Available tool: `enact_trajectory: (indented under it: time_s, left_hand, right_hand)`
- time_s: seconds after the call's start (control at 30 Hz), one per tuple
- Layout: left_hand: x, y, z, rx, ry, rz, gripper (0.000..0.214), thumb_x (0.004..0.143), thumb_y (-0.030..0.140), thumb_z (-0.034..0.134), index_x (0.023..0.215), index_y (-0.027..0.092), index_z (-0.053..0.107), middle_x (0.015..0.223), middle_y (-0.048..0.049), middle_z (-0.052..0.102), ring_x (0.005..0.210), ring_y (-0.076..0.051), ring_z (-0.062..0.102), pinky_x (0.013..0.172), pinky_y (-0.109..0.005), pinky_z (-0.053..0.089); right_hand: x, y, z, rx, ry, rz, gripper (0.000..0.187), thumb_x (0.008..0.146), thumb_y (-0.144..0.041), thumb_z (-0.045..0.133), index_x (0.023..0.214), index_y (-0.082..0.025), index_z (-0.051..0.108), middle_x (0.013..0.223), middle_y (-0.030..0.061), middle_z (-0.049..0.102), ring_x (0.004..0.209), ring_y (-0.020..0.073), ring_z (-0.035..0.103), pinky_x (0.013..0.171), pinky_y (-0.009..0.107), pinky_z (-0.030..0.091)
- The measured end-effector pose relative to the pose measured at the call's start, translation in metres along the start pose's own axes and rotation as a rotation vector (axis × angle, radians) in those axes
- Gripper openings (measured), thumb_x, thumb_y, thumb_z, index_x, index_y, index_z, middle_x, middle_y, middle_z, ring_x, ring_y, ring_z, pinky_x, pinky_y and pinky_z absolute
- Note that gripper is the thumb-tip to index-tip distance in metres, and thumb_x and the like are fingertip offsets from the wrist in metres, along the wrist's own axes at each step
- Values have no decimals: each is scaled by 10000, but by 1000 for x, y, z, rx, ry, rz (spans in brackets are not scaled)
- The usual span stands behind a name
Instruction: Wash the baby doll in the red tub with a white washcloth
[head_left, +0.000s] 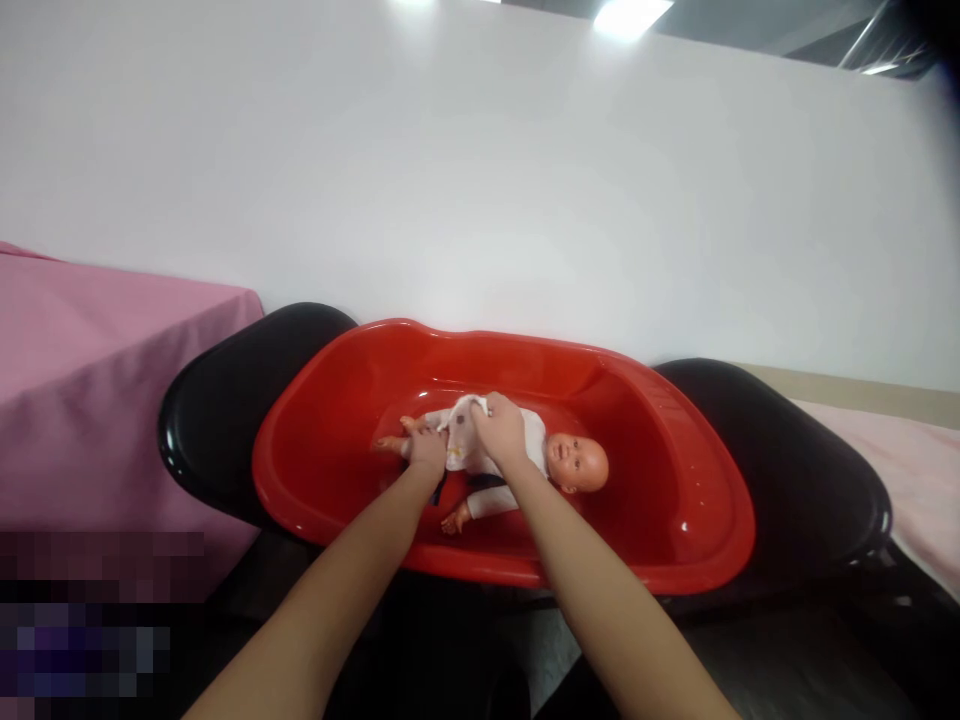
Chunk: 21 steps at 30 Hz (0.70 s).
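Observation:
A bald baby doll (586, 464) in pale clothes lies on its back in a red baby bathtub (675, 440). Its head points right and its bare feet point left. My right hand (501, 430) is closed on the front of the doll's white shirt (463, 445), bunching and lifting the cloth over its belly. Over the doll's legs, my left hand (427, 450) is closed at the lower clothing; its fingertips are partly hidden, and it seems to hold a leg. One doll arm (487, 502) rests on the tub floor on the near side.
Black rounded surfaces (247, 400) flank the tub on the left and right. A pink cloth-covered table (112, 340) stands at far left, with a pale pink cloth (919, 480) at far right. Behind the tub rises a white partition wall (450, 200).

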<state>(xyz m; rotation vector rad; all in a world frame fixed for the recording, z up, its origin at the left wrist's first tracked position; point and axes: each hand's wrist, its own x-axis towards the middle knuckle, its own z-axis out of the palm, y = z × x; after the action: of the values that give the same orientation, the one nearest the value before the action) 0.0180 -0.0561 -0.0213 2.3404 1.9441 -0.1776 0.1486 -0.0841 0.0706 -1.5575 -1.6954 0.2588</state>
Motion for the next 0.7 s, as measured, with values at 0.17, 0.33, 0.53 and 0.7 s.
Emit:
enact_trajectory:
  time_s: [0.17, 0.33, 0.53, 0.7]
  left_hand:
    - [-6, 4, -9, 179, 113, -14, 448, 920, 129, 314, 1291, 76, 560, 1204, -235, 588, 1141, -385, 486, 1010, -626, 207]
    - [-11, 4, -16, 207, 90, 12, 424, 889, 152, 450, 1280, 38, 568, 1198, -255, 572, 1126, -386, 465, 1004, -588, 226]
    - [-12, 3, -22, 127, 127, 53, 472, 844, 246, 600, 1263, 33, 562, 1196, -261, 559, 1129, -409, 480, 1003, -588, 237]
    - [-13, 1, -24, 157, 184, 60, 431, 878, 276, 562, 1266, 88, 560, 1207, -213, 589, 1140, -365, 504, 1061, -595, 195]
  right_hand:
    - [4, -4, -4, 625, 116, 193, 326, 827, -472, 468, 669, -187, 467, 643, -28, 478, 629, 122, 431, 597, 232, 364]
    - [9, 1, -3, 737, 126, 299, 369, 807, -529, 459, 747, -171, 528, 694, -12, 525, 651, 124, 449, 623, 235, 385]
    - [10, 14, -4, 475, 61, 239, 333, 742, -455, 531, 581, -202, 387, 552, -64, 338, 544, 93, 327, 516, 223, 262]
    - [14, 16, -10, 138, -58, 242, 435, 782, -505, 509, 496, -198, 395, 466, -51, 341, 490, 100, 342, 489, 247, 236]
